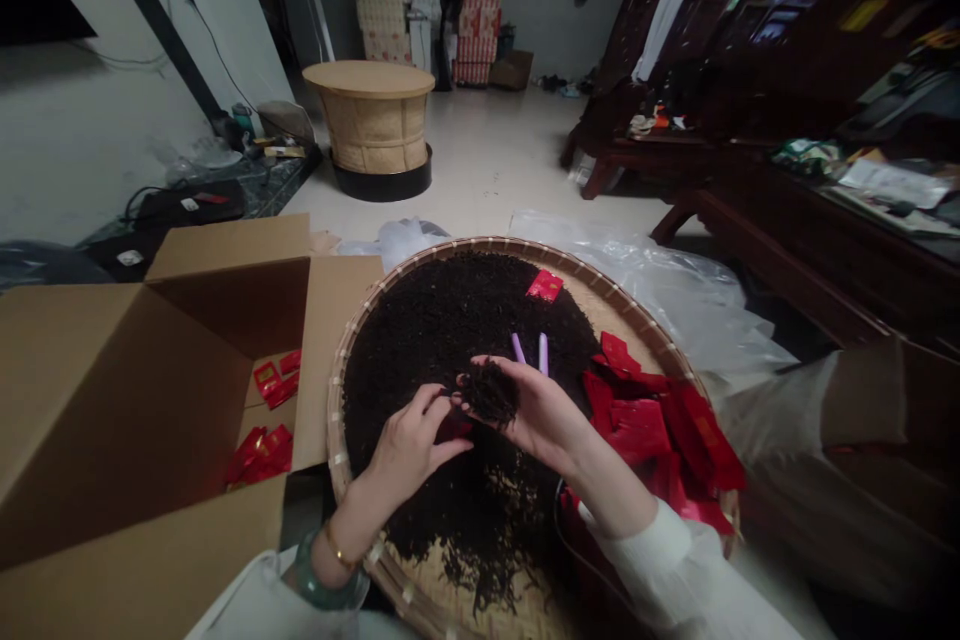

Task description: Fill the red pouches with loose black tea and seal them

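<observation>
A clump of dark dried leaves, looking like loose tea (pixel 491 393), rests in my cupped right hand (pixel 541 417), palm up over the round bamboo tray (pixel 630 298). Just to its left is my left hand (pixel 411 445), fingers bent and thumb apart. Between them shows a dark red packet (pixel 457 428), mostly in shadow. Both hands are above a wide spread of the same leaves (pixel 427 320). Two purple sticks (pixel 543 354) poke up behind my right hand. One flat red packet (pixel 545 286) lies on the leaves at the far side.
Many red packets (pixel 637 428) are heaped at the tray's right side. An open cardboard box (pixel 341 320) on the left holds several red packets (pixel 276 380). Plastic sheeting (pixel 675 290) lies behind the tray. Dark wooden furniture (pixel 810 250) stands right; a round stand (pixel 375 120) is farther back.
</observation>
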Demonstrator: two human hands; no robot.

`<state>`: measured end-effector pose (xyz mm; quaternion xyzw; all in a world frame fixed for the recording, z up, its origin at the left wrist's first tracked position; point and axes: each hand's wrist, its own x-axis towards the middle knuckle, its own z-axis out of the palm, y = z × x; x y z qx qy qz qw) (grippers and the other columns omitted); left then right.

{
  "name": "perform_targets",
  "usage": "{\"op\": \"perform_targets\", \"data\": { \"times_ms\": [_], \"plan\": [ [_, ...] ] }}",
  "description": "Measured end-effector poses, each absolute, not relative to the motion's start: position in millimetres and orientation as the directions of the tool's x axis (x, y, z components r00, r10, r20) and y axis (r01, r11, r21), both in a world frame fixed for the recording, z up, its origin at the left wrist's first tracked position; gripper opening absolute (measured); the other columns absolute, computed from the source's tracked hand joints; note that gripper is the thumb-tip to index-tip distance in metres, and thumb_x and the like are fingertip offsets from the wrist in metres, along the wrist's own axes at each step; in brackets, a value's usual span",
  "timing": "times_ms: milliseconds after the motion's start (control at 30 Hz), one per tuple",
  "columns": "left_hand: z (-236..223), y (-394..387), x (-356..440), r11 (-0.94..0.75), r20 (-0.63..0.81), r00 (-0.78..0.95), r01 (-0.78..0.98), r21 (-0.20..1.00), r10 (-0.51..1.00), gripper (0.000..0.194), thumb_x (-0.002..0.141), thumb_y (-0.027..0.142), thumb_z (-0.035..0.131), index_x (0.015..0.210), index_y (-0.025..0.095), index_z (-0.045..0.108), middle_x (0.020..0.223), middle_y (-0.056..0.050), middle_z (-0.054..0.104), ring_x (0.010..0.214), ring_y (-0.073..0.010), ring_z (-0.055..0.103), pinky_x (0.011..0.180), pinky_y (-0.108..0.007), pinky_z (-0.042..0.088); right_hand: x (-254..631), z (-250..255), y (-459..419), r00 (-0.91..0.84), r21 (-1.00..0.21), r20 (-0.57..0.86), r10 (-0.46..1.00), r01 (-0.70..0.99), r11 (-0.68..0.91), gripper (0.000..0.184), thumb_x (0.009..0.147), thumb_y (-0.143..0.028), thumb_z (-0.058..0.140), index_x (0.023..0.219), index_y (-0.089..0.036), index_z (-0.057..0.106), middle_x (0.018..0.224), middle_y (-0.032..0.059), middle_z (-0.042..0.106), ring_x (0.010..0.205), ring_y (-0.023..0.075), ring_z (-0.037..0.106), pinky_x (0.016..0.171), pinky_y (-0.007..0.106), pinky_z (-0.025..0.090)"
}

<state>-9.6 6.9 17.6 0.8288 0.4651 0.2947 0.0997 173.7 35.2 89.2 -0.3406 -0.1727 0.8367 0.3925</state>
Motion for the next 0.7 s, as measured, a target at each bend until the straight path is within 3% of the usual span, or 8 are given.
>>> {"op": "perform_targets", "data": {
  "times_ms": [233, 433, 600, 700],
  "plan": [
    [24.1, 5.8, -10.8, -0.552, 0.390, 0.396, 0.674, 0.491, 0.831, 0.035, 0.073, 0.033, 0.072, 0.098, 0.020, 0.052, 0.109, -0.010, 0.060, 0.090, -0.0235, 0.066, 0.072, -0.033, 0.058, 162.7, 87.5, 33.2, -0.353, -0.665, -0.465, 0.812, -0.466, -0.584, 0.022, 0.070, -0.026, 0.065, 0.091, -0.020, 0.065, 0.082, -0.0012, 0.067, 0.079, 0.0148, 0.061, 0.071, 0.026, 0.046],
    [27.7, 4.6, -12.4, -0.520, 0.318, 0.413, 0.638, 0.568, 0.853, 0.019, 0.078, 0.024, 0.062, 0.093, 0.020, 0.051, 0.116, -0.012, 0.059, 0.088, -0.0213, 0.067, 0.072, -0.033, 0.057, 161.6, 87.2, 30.3, -0.353, -0.735, -0.449, 0.821, -0.378, -0.564, 0.038, 0.054, -0.014, 0.054, 0.090, -0.021, 0.062, 0.082, -0.0008, 0.066, 0.080, 0.0162, 0.057, 0.072, 0.026, 0.043],
    [24.7, 5.2, -14.3, -0.509, 0.306, 0.409, 0.630, 0.587, 0.860, 0.020, 0.078, 0.025, 0.066, 0.088, 0.021, 0.050, 0.117, -0.010, 0.059, 0.085, -0.0196, 0.067, 0.071, -0.032, 0.056, 162.7, 90.3, 27.6, -0.341, -0.845, -0.447, 0.827, -0.143, -0.516, 0.044, 0.056, -0.016, 0.048, 0.098, -0.023, 0.058, 0.084, -0.0017, 0.061, 0.078, 0.0170, 0.054, 0.065, 0.026, 0.041],
    [23.4, 5.3, -14.5, -0.510, 0.320, 0.400, 0.609, 0.607, 0.859, 0.020, 0.078, 0.023, 0.067, 0.087, 0.020, 0.049, 0.117, -0.010, 0.060, 0.082, -0.0182, 0.067, 0.068, -0.030, 0.055, 165.3, 89.2, 26.2, -0.367, -0.942, -0.326, 0.871, 0.052, -0.330, 0.045, 0.059, -0.013, 0.045, 0.102, -0.023, 0.057, 0.096, 0.0001, 0.061, 0.092, 0.0195, 0.055, 0.080, 0.032, 0.042]
  ]
}}
